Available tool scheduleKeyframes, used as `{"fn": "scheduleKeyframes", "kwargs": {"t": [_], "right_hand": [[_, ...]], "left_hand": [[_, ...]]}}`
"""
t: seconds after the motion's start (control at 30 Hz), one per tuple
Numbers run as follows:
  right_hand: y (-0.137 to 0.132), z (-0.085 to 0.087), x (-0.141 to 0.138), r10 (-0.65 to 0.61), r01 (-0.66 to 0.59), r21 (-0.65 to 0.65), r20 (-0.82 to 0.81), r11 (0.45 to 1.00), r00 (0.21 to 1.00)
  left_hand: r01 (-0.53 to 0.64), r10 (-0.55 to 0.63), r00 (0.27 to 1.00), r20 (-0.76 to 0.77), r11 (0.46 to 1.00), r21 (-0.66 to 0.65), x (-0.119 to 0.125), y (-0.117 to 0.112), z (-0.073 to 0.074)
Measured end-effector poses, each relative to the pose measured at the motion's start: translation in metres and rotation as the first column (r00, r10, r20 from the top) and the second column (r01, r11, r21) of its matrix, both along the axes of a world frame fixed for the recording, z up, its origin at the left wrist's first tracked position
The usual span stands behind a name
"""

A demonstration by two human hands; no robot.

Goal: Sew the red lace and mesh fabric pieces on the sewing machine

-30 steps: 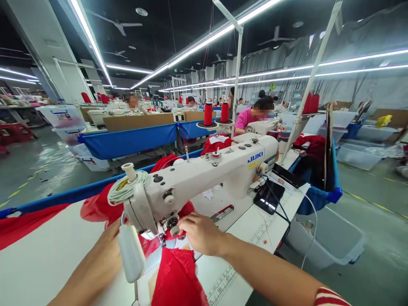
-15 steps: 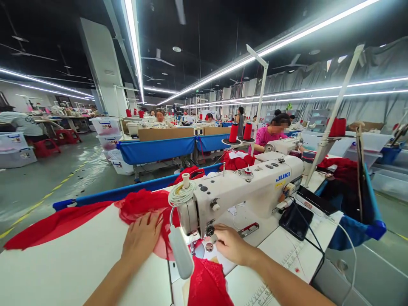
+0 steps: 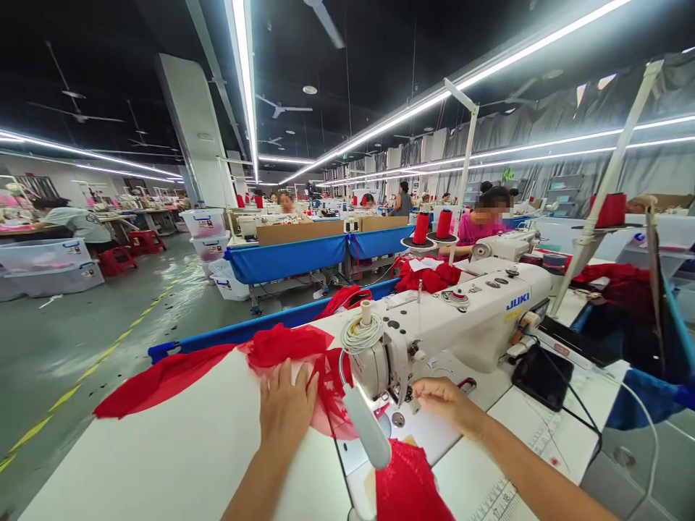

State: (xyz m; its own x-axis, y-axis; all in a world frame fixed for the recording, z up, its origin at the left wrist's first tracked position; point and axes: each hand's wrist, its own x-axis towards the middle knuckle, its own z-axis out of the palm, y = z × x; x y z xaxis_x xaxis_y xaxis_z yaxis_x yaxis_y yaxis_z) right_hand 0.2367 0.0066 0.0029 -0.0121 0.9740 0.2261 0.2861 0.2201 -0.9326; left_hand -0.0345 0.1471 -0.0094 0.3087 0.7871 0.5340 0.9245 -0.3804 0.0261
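Note:
My left hand (image 3: 286, 407) lies flat with fingers spread on red sheer fabric (image 3: 282, 354) on the white sewing table (image 3: 179, 463), left of the needle. My right hand (image 3: 446, 401) rests at the needle area of the white JUKI sewing machine (image 3: 461, 318), fingers curled close to the presser foot; what they hold is hidden. A piece of red lace (image 3: 410, 481) lies on the table in front of the machine. The machine's white lamp (image 3: 366, 427) hangs between my two hands.
A black control panel (image 3: 541, 376) and cables sit right of the machine. Red thread cones (image 3: 433, 226) stand behind it. A person in pink (image 3: 478, 224) sews at the station behind, with others farther back. Blue fabric troughs (image 3: 287, 259), plastic bins (image 3: 48, 264) and a grey aisle lie left.
The view has swung left and pulled back. My left hand came out from behind the lamp and laid flat on the red fabric. My right hand stayed by the needle.

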Motion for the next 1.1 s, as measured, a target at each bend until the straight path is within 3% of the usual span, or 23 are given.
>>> {"fn": "scheduleKeyframes", "kwargs": {"t": [0.17, 0.37, 0.57, 0.73, 0.83, 0.93, 1.03, 1.1], "right_hand": [[0.002, 0.003, -0.001, -0.001, -0.001, -0.017, -0.095, 1.000, 0.995], [0.008, 0.003, -0.002, 0.029, -0.029, 0.000, -0.079, 1.000, 0.996], [0.013, -0.004, 0.001, 0.029, -0.029, 0.061, -0.006, 0.998, 1.000], [0.015, -0.016, -0.001, -0.043, 0.036, 0.052, 0.132, 0.998, 0.990], [0.015, -0.023, -0.003, -0.084, 0.079, 0.031, 0.224, 0.996, 0.971], [0.017, -0.027, -0.001, -0.120, 0.126, 0.001, 0.299, 0.992, 0.947], [0.018, -0.027, 0.006, -0.203, 0.214, 0.011, 0.363, 0.977, 0.909], [0.018, -0.026, 0.013, -0.285, 0.290, 0.049, 0.402, 0.956, 0.870]], "left_hand": [[0.036, -0.036, 0.999, 0.005, 0.998, 0.054, -0.012, 0.003, 0.003], [0.086, -0.086, 0.996, -0.005, 0.992, 0.096, -0.018, 0.010, -0.003], [0.108, -0.103, 0.994, -0.033, 0.979, 0.171, -0.012, 0.003, 0.006], [0.185, -0.170, 0.981, -0.095, 0.965, 0.186, -0.015, -0.010, 0.012], [0.214, -0.186, 0.975, -0.123, 0.935, 0.281, -0.030, -0.037, 0.015], [0.330, -0.296, 0.944, -0.145, 0.864, 0.380, -0.043, -0.088, 0.022], [0.562, -0.507, 0.827, -0.243, 0.734, 0.382, -0.046, -0.150, 0.025], [0.661, -0.572, 0.748, -0.337, 0.691, 0.293, -0.043, -0.183, 0.016]]}}
